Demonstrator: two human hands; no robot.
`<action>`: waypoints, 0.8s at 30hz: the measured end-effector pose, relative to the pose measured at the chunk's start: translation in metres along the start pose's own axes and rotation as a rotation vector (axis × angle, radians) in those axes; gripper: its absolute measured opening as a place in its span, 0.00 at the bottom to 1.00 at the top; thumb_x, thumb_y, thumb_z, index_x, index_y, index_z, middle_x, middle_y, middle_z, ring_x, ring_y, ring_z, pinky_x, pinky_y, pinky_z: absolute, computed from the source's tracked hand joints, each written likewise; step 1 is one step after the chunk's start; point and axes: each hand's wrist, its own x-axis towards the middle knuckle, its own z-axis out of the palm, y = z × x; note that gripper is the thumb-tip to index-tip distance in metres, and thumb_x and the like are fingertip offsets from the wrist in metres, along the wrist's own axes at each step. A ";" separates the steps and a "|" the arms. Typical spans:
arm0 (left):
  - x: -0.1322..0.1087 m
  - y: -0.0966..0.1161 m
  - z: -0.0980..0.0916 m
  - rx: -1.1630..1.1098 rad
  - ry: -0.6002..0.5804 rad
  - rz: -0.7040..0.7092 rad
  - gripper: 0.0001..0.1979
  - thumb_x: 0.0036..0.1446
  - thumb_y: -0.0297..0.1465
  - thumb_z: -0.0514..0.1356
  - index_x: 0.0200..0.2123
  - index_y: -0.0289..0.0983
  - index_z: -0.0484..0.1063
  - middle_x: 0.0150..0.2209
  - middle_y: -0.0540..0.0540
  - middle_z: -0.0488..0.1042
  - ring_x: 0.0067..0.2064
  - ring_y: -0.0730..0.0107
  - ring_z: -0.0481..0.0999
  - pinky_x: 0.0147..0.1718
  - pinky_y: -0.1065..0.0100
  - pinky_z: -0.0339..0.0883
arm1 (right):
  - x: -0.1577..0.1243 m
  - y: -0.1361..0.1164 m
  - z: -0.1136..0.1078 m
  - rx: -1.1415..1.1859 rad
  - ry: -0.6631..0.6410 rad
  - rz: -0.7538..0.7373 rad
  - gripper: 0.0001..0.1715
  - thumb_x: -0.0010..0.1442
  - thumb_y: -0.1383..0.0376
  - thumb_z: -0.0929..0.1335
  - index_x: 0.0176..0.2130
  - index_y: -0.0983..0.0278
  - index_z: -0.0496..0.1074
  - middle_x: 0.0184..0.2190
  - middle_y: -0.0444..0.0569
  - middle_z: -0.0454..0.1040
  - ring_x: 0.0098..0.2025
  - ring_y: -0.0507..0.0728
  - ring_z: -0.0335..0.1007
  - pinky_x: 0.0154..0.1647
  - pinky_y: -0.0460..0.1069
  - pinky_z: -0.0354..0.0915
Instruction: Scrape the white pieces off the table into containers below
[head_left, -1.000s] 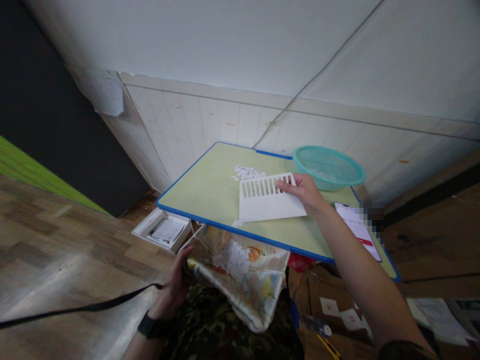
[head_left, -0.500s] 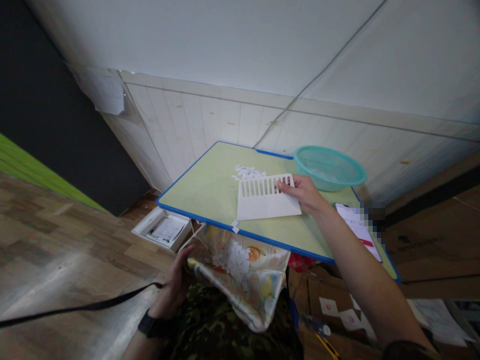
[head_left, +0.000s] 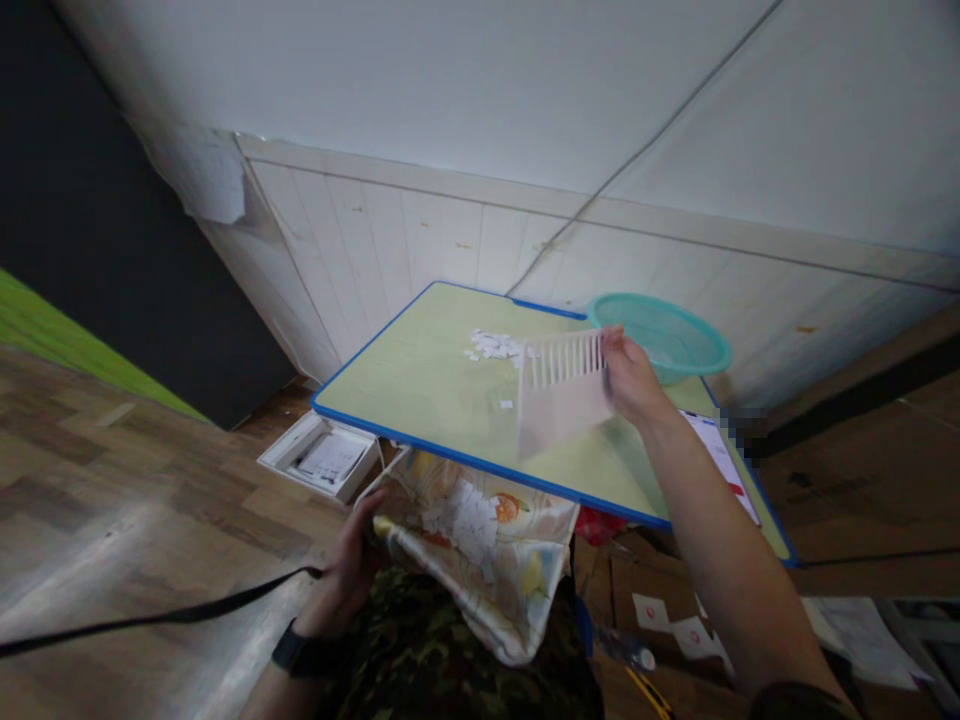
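My right hand point(head_left: 632, 375) grips the right end of a white slotted plastic panel point(head_left: 566, 400), tilted and slightly blurred above the table. A heap of small white paper pieces point(head_left: 491, 345) lies on the pale green tabletop point(head_left: 412, 370) just left of the panel, partly behind it. One single piece point(head_left: 506, 404) lies nearer to me. Below the table's front edge, my left hand point(head_left: 360, 545) is closed on the left edge of a fruit-patterned cloth point(head_left: 532, 580), spread like a pouch over my lap. More white paper pieces point(head_left: 469, 520) rest in the cloth.
A turquoise plastic basket point(head_left: 667, 335) stands at the table's back right corner. A phone point(head_left: 724, 460) lies along the right edge, partly behind my forearm. An open white box point(head_left: 322, 455) is at the left, below the table. Cardboard point(head_left: 862, 480) stands at the right.
My right hand has moved the panel right and back from the front edge, turning it more upright. The paper pieces at the table's edge are gone from there. My left hand stays on the cloth.
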 end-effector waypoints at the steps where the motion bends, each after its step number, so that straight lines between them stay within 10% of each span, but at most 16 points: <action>1: 0.001 0.000 -0.001 0.010 -0.008 -0.011 0.16 0.52 0.37 0.65 0.43 0.36 0.77 0.33 0.44 0.84 0.30 0.55 0.82 0.29 0.58 0.78 | 0.000 0.000 0.000 -0.087 -0.008 -0.013 0.37 0.53 0.31 0.60 0.24 0.60 0.62 0.21 0.43 0.63 0.27 0.53 0.62 0.29 0.48 0.60; 4: 0.006 -0.001 -0.006 0.012 -0.034 -0.026 0.16 0.53 0.38 0.64 0.44 0.37 0.77 0.29 0.45 0.83 0.26 0.57 0.81 0.26 0.59 0.76 | -0.003 -0.003 0.011 -0.310 -0.167 -0.061 0.36 0.59 0.35 0.57 0.21 0.62 0.63 0.19 0.43 0.63 0.27 0.54 0.61 0.30 0.48 0.58; 11: 0.015 0.000 -0.012 -0.042 -0.009 -0.017 0.15 0.53 0.36 0.64 0.44 0.38 0.76 0.31 0.47 0.82 0.26 0.59 0.80 0.25 0.61 0.75 | -0.018 -0.011 0.057 -0.612 -0.632 -0.093 0.17 0.64 0.58 0.64 0.49 0.61 0.71 0.29 0.45 0.75 0.29 0.54 0.69 0.34 0.47 0.60; 24: 0.024 -0.001 -0.025 -0.051 -0.007 -0.060 0.15 0.54 0.36 0.64 0.44 0.37 0.76 0.28 0.47 0.82 0.26 0.58 0.80 0.24 0.61 0.74 | -0.010 -0.029 0.084 -1.066 -0.853 -0.199 0.12 0.65 0.64 0.61 0.44 0.65 0.70 0.36 0.55 0.78 0.39 0.59 0.73 0.35 0.47 0.57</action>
